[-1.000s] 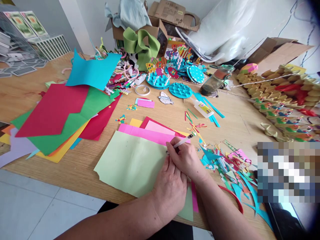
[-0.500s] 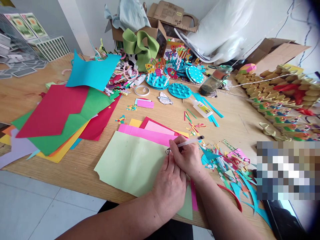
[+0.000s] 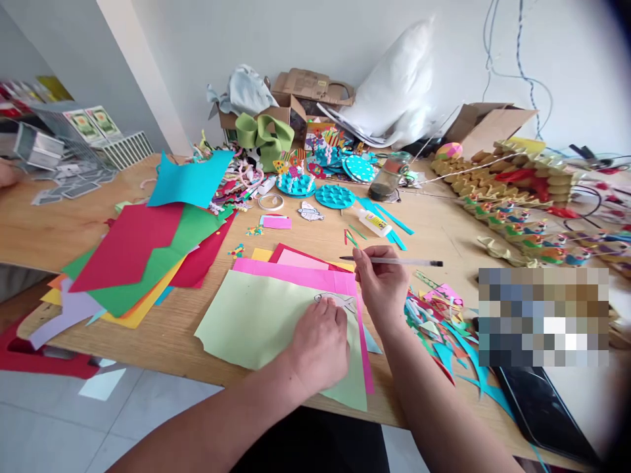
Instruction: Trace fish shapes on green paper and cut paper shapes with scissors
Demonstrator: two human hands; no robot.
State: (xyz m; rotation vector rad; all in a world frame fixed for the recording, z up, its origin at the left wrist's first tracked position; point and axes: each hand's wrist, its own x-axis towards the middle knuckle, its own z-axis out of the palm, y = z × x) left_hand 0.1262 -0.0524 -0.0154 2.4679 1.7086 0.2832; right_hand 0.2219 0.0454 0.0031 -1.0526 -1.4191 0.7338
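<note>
A light green sheet of paper (image 3: 246, 322) lies on the table before me, over a pink sheet (image 3: 296, 276). My left hand (image 3: 320, 341) rests on the green sheet, palm down, fingers close together and slightly bent. Its fingertips cover part of a black fish outline (image 3: 348, 302); whether this is drawn or a loose cut-out I cannot tell. My right hand (image 3: 384, 282) is raised to the right of the outline, closed on a pen (image 3: 409, 261). The pen lies nearly level, its dark tip to the left and clear of the paper.
Coloured sheets (image 3: 133, 243) are piled at left. Beyond the paper are a paper fish (image 3: 310, 211), a tape roll (image 3: 271, 202), a glue bottle (image 3: 374, 223) and blue discs (image 3: 335, 196). Paper scraps (image 3: 444, 328) and a phone (image 3: 542, 407) lie at right.
My right hand has lifted from the paper and moved up and right with the pen. My left hand no longer lies against it, and more of the fish outline shows. The view has shifted.
</note>
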